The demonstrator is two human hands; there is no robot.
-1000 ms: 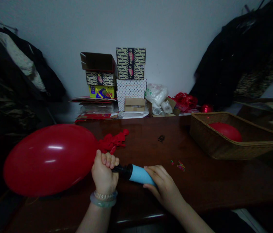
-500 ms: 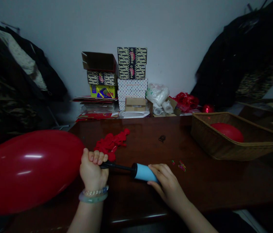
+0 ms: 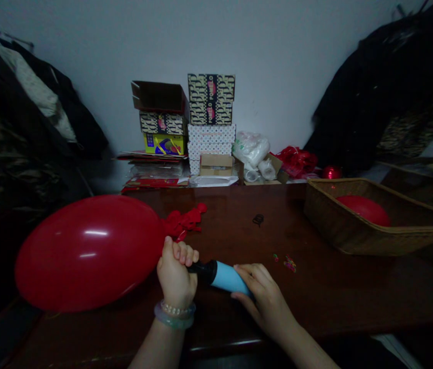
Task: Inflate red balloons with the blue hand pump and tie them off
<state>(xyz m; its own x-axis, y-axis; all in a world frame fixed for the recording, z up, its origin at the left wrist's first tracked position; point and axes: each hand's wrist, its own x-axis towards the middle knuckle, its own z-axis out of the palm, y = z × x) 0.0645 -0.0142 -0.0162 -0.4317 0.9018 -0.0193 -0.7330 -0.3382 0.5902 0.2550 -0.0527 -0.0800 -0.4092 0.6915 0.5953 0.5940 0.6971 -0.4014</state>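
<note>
A large inflated red balloon [image 3: 89, 253] lies to the left, its neck end at my left hand [image 3: 178, 269]. That hand is closed round the black end of a hand pump, with the balloon's neck hidden in the grip. My right hand [image 3: 266, 297] wraps the light-blue barrel of the balloon pump [image 3: 228, 278]. The black rod no longer shows between my left hand and the barrel. Just behind my left hand, a heap of limp red balloons [image 3: 185, 219] rests on the dark table [image 3: 235, 230], partly covered by the inflated one.
On the right stands a wicker basket [image 3: 354, 241] with a red balloon [image 3: 366, 209] inside. Small coloured bits [image 3: 289, 263] and a dark coiled band [image 3: 258, 220] lie on the table. Stacked boxes [image 3: 211, 102] and plastic bags [image 3: 252, 148] line the wall. Coats hang at both sides.
My left hand has moved right, bringing the balloon with it and pushing the pump rod into the barrel. My right hand has stayed nearly in place.
</note>
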